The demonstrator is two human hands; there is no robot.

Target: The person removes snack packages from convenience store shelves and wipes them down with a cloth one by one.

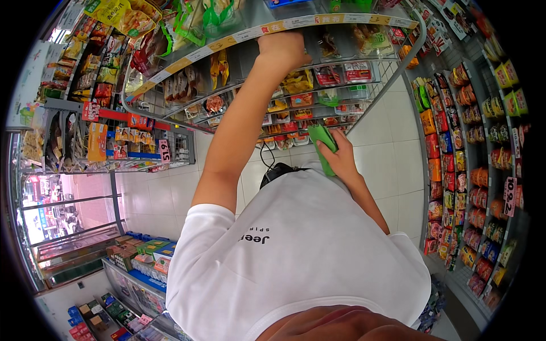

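My left hand point(283, 50) reaches into the upper part of a wire-sided display shelf, just beneath a yellow price strip point(294, 23). Its fingers are hidden behind the strip and the shelf front, so I cannot see whether it grips anything. Yellow-packed snacks point(219, 70) hang to the left of the wrist, and a bagged food pack point(371, 40) lies to the right. My right hand point(341, 155), held low in front of the shelf near my waist, grips a folded green cloth point(323, 143). Packs in yellow wrapping point(298, 81) sit on the tier below my left hand.
Tall racks of packaged noodles point(477, 174) line the right side. A wire rack with snack packs point(136, 138) stands at left, near a glass door point(72, 209). Stacked boxes point(147, 253) rest on a counter behind at lower left. Pale floor tiles point(384, 157) run between.
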